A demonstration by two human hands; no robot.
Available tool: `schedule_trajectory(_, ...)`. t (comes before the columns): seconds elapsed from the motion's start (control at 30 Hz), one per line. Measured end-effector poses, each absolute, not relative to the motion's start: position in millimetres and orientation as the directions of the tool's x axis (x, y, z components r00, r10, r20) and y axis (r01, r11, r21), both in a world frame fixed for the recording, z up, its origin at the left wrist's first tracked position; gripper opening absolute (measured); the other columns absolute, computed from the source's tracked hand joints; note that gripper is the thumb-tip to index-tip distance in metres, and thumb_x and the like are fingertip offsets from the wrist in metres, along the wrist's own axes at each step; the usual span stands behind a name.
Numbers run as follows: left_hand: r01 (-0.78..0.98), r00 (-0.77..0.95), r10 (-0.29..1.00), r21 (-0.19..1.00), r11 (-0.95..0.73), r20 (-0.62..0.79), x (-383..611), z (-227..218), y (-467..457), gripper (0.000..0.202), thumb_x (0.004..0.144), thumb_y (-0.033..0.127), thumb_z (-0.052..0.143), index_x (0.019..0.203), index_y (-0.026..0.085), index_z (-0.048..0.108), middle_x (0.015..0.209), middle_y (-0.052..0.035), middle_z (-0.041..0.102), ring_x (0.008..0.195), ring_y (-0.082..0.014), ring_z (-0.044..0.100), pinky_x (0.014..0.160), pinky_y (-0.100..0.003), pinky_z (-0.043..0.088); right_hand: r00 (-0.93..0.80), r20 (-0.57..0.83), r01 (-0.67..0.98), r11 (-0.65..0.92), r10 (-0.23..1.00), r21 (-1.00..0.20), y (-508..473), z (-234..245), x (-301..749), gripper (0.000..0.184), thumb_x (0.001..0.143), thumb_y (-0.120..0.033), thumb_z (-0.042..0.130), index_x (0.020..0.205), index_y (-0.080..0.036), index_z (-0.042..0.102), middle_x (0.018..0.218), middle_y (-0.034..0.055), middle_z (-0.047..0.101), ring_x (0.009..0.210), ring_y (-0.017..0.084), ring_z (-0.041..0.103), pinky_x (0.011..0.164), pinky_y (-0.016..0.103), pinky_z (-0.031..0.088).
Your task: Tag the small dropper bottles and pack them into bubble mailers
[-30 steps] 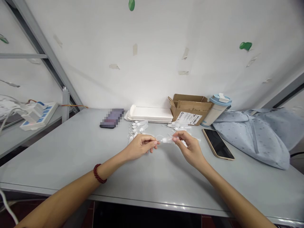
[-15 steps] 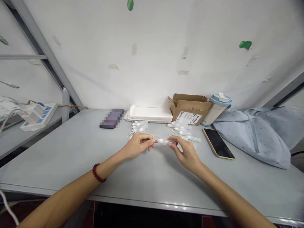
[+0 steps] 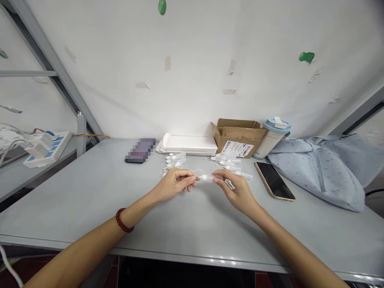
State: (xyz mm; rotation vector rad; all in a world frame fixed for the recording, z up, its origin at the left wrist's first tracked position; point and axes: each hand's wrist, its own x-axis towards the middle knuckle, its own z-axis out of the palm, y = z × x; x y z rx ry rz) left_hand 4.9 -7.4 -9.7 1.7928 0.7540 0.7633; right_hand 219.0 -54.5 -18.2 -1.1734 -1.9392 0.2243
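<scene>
Over the middle of the table, my right hand (image 3: pixel 237 190) pinches the body of a small clear plastic bottle (image 3: pixel 204 177) with a white top. The bottle lies sideways, its top pointing left. My left hand (image 3: pixel 175 184) has thumb and fingers closed at the thin tip end of the bottle; the fingers partly hide that end. A thin clear loop arches above the white top. Behind my left hand lies a group of similar small bottles (image 3: pixel 177 160). More white-topped bottles (image 3: pixel 231 163) lie beyond my right hand, some partly covered by it.
White flat boxes or trays (image 3: pixel 189 144) are stacked against the wall, beside an open cardboard box (image 3: pixel 240 136) and a lidded cup (image 3: pixel 271 138). A phone (image 3: pixel 274 181) and grey-blue fabric (image 3: pixel 321 172) lie right. A dark phone-like item (image 3: pixel 140 151) and a power strip (image 3: pixel 49 149) are left.
Both hands keep their grip on the bottle and have barely moved; my right hand sits very slightly farther right. The whole view has shifted a little.
</scene>
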Motion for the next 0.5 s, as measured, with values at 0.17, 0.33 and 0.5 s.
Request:
schedule_trajectory(0.17,0.114,0.594,0.787,0.95,-0.29,0.168,4.3,-8.5,-7.4,0.026,0.084,0.029,0.051,0.07,0.011,0.063,0.066,-0.0019,0.06,0.056,-0.0085,0.052,0.057,-0.021,0.045,-0.194,0.558,0.662,0.527,0.807,-0.533,-54.2,-18.1,220.1,0.015,0.088,-0.026,0.049,0.093,-0.017,0.06,0.074,0.002,0.064,0.062,0.012,0.055,0.056,0.022,0.043)
schedule_trajectory(0.33,0.148,0.608,0.776,0.937,-0.317,0.166,3.8,-7.6,-8.0,0.026,0.084,0.027,0.05,0.068,0.012,0.063,0.063,-0.0013,0.06,0.058,-0.0093,0.054,0.061,-0.022,0.046,-0.199,0.554,0.661,0.528,0.809,-0.534,-54.7,-17.0,219.6,0.016,0.088,-0.028,0.048,0.093,-0.017,0.06,0.074,0.0019,0.064,0.062,0.012,0.056,0.057,0.023,0.044)
schedule_trajectory(0.5,0.177,0.607,0.779,0.93,-0.321,0.154,3.9,-8.0,-7.6,0.026,0.084,0.028,0.05,0.069,0.012,0.064,0.061,-0.001,0.059,0.059,-0.0102,0.055,0.059,-0.022,0.044,-0.226,0.568,0.662,0.552,0.791,-0.507,-55.0,-15.9,218.3,0.016,0.088,-0.028,0.048,0.091,-0.018,0.06,0.074,0.0021,0.065,0.061,0.012,0.057,0.057,0.023,0.045)
